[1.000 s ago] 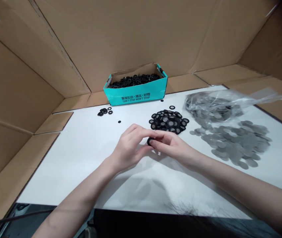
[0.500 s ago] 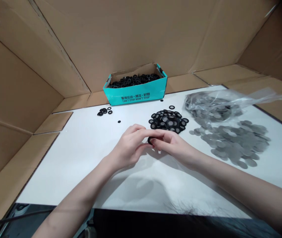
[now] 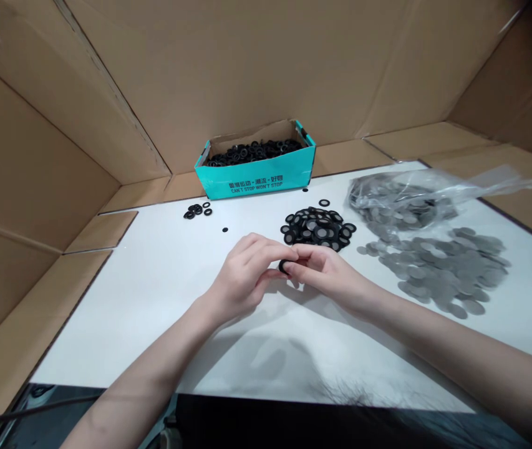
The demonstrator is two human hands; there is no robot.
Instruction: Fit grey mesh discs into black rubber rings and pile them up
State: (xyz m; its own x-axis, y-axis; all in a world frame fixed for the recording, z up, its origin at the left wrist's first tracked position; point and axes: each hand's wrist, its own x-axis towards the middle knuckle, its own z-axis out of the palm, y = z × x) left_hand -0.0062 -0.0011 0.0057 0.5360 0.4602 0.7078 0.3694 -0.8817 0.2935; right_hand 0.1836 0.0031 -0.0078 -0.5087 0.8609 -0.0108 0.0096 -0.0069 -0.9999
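A small black ring [image 3: 283,266] is pinched between my two hands above the white table, partly covered by fingers. My left hand [image 3: 251,268] comes from the left, its index finger and thumb closed on the ring's edge. From the other side my right hand [image 3: 319,268] grips it, with the thumb across its face. Whether a grey disc sits inside the ring is hidden. Just beyond the hands lies a pile of black rings with grey centres [image 3: 319,228]. Loose thin grey discs [image 3: 443,268] are spread to the right of my right hand.
At the back stands a turquoise cardboard box [image 3: 256,181] filled with black rings. Several black rings [image 3: 195,211] lie to its front left, near a small black dot-like piece [image 3: 225,229]. A clear plastic bag [image 3: 401,199] holds more grey discs. Cardboard walls [image 3: 266,62] enclose the table [image 3: 153,299].
My left index finger has lifted and bent slightly, opening a little more view of the ring. Both hands stay in nearly the same place; the piles are unchanged.
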